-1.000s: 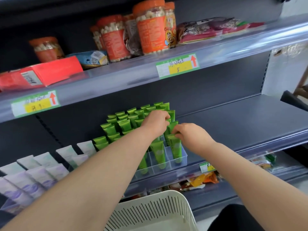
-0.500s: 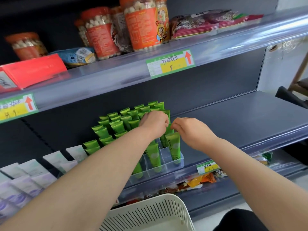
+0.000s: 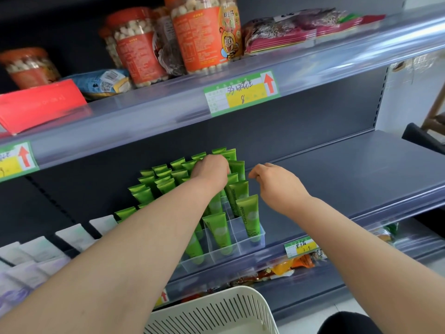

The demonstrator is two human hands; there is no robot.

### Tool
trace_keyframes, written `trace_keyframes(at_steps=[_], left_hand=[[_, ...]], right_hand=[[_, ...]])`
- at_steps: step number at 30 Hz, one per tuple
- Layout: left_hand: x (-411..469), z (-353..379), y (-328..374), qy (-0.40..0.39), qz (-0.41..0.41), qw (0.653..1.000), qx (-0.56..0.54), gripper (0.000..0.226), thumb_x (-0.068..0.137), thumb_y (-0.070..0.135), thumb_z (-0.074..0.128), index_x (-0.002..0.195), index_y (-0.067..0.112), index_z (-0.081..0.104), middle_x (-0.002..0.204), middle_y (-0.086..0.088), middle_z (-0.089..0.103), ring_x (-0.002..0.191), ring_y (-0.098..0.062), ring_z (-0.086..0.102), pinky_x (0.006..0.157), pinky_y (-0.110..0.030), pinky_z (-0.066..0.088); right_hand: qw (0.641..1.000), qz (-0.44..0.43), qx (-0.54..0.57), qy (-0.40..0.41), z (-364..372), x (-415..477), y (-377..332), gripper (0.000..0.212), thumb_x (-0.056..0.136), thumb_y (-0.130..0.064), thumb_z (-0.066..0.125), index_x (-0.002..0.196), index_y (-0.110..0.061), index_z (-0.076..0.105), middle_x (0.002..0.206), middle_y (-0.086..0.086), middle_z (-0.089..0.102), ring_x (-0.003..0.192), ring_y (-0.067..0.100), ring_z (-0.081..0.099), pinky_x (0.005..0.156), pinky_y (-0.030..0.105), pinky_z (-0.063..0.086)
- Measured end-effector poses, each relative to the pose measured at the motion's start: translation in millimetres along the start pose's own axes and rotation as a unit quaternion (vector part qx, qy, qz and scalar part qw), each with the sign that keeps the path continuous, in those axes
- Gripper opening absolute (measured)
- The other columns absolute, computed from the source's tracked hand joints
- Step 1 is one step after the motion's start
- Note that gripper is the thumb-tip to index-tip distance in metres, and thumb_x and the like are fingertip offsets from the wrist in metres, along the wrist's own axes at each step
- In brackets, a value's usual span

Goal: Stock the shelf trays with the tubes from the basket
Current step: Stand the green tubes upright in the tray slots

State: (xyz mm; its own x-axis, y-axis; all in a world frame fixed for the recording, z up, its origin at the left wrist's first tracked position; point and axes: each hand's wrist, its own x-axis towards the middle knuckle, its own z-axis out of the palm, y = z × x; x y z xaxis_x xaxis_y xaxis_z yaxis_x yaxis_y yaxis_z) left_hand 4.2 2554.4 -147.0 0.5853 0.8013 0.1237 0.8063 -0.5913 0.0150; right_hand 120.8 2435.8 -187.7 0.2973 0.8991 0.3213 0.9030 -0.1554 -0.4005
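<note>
Progress: green tubes (image 3: 249,213) fill clear tray (image 3: 243,248), stocking likely nearly done | basket (image 3: 231,307) near, no tubes visible | left hand (image 3: 212,169) on far tubes, grip unclear | right hand (image 3: 277,180) loosely curled, empty, just right.

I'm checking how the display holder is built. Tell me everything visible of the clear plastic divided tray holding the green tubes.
The clear plastic divided tray sits at the front edge of the dark grey shelf, its thin transparent walls forming small square compartments. Green squeeze tubes stand cap-down in them, one per front cell. The left hand rests on tubes further back, its forearm hiding the tray's left part; the right hand hangs clear.
</note>
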Motion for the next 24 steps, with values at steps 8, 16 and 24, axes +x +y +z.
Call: trace_keyframes(at_steps=[8,16,24], left_hand=[[10,7,10,0.029,-0.001,0.999,-0.045,0.017,0.088,0.012,0.065,0.098,0.023,0.074,0.107,-0.001,0.069,0.097,-0.027,0.064,0.071,-0.030,0.047],[0,-3,-2,0.018,0.025,0.994,-0.106,0.018,0.089,0.017,0.068,0.106,0.019,0.073,0.113,0.000,0.068,0.105,-0.021,0.062,0.082,-0.029,0.048],[-20,-21,-43,0.039,0.048,0.988,-0.140,0.013,0.086,0.021,0.071,0.098,0.020,0.076,0.104,0.004,0.072,0.100,-0.016,0.064,0.090,-0.033,0.050]], right_hand=[[1.000,-0.013,-0.001,-0.007,2,6,6,0.036,0.093,-0.009,0.042,0.123,-0.022,0.057,0.118,0.004,0.058,0.106,0.027,0.056,0.082,0.041,0.051],[0.995,-0.059,-0.076,0.032,-9,5,-10,0.031,0.095,-0.013,0.043,0.121,-0.024,0.056,0.111,0.000,0.060,0.105,0.023,0.055,0.076,0.032,0.039],[0.985,-0.156,-0.066,0.025,-10,-8,-50,0.026,0.097,-0.035,0.046,0.117,-0.025,0.060,0.110,-0.004,0.063,0.107,0.021,0.050,0.080,0.036,0.038]])
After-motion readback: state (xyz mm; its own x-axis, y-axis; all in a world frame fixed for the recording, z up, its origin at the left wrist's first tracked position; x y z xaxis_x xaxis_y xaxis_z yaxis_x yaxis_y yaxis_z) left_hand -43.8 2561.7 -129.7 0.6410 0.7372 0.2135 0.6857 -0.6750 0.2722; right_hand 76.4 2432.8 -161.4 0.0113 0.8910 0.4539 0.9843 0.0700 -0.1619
